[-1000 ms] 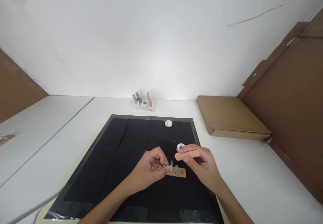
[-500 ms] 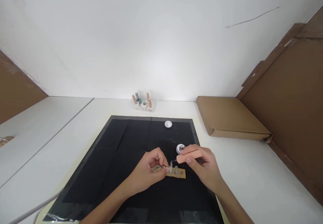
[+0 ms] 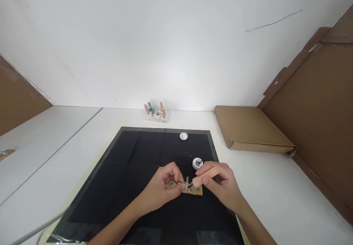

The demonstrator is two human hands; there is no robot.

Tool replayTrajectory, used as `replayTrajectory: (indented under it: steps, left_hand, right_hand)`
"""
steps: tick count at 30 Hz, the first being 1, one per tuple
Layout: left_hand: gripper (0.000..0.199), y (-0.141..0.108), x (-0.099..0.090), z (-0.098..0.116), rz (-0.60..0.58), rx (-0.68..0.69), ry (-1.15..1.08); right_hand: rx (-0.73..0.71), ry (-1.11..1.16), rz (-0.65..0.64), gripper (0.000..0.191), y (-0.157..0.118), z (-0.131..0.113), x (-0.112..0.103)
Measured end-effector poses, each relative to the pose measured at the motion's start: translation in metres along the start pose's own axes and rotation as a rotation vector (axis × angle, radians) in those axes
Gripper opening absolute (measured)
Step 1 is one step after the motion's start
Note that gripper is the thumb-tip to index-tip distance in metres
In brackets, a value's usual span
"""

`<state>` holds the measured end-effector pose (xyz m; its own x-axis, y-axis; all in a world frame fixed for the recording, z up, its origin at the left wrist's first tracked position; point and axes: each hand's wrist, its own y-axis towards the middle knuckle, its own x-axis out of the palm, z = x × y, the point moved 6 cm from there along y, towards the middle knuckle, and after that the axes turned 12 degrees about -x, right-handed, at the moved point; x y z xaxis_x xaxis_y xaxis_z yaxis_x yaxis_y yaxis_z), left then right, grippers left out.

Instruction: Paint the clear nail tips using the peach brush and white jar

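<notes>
My right hand (image 3: 220,180) grips a nail polish brush by its peach cap handle (image 3: 205,176), tilted down over the strip of board. The bristle end is hard to make out against the board. My left hand (image 3: 167,184) is closed in a pinch at the board, with a small shiny bit between the fingers that I cannot make out. Just right of those fingertips a clear false nail tip (image 3: 186,183) stands upright on the yellowish board (image 3: 200,191). More nail tips and small metal mounts sit along the board, some covered by my left hand.
An open white jar (image 3: 197,163) with dark bits inside stands beyond my right hand. Its white lid (image 3: 183,136) lies farther back on the black mat (image 3: 110,186). Several polish bottles stand in a clear holder (image 3: 157,118) near the wall. A cardboard box (image 3: 248,127) lies right.
The nail polish brush has dipped lower and toward the board, its cap now more steeply tilted. My left hand stays nearly still.
</notes>
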<state>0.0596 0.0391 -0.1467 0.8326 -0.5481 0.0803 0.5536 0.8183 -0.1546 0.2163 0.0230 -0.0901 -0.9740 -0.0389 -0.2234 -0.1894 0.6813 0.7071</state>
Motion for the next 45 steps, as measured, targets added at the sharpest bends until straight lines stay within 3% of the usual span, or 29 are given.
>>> replayTrajectory:
  steps: [7,24,29,34,40,45]
  left_hand:
    - [0.027,-0.0011,-0.0005,-0.0002,0.005,0.009,0.002]
    - [0.029,-0.0015,-0.0004,0.0001,0.022,-0.02,0.021]
    - [0.028,-0.0006,-0.0007,0.0,0.021,-0.011,0.005]
    - [0.028,-0.0004,-0.0003,0.0004,0.021,-0.004,0.004]
    - [0.028,-0.0004,-0.001,-0.0002,0.029,-0.003,0.009]
    - [0.028,0.0003,-0.0012,-0.0019,0.019,-0.008,0.005]
  right_hand:
    - [0.015,-0.027,0.015,0.021,0.0014,0.0006,-0.0013]
    - [0.008,-0.049,-0.004,0.032,0.0008,0.0005,0.002]
    - [0.043,-0.086,0.01,0.021,0.0009,0.0016,0.001]
    - [0.003,-0.06,0.01,0.031,0.0009,-0.0007,0.0004]
    - [0.028,-0.077,0.018,0.024,0.0006,0.0011,0.0003]
    - [0.007,-0.045,0.031,0.032,0.0003,0.0006,-0.0012]
